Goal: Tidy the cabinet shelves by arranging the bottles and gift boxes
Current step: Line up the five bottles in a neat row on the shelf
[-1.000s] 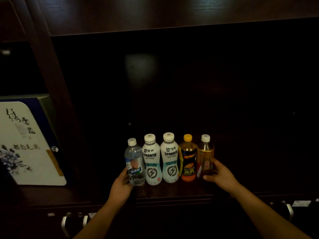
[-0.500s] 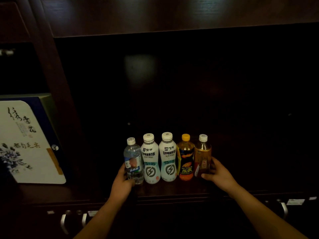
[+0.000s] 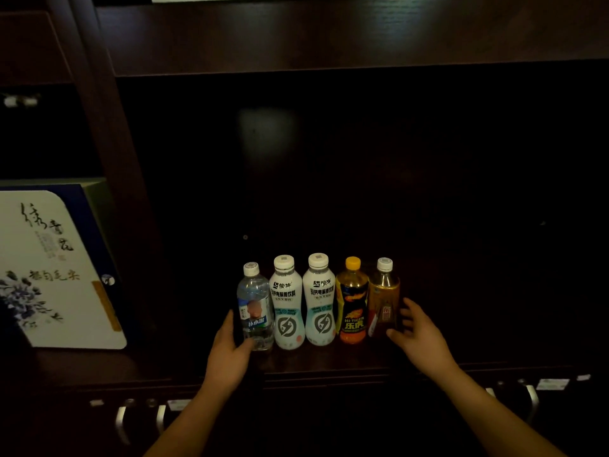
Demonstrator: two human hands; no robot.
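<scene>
Your left hand [image 3: 230, 344] still grips the water bottle [image 3: 255, 308]; your right hand [image 3: 417, 331] has loosened, fingers spread beside the tea bottle [image 3: 384, 298]. The row looks squared.

**Hands at the ends of the row**

Both forearms are reaching forward. The left hand [image 3: 229, 349] is cupping inward, thumb extended; the right hand [image 3: 420, 338] is spreading its fingers [image 3: 410, 306] loosely, palm facing left.

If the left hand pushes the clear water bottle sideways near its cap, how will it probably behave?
The clear water bottle is tall and narrow, so it would probably tip rather than slide. It looks full, so fairly heavy. The white bottle stands directly beside it and may block a rightward fall.
</scene>
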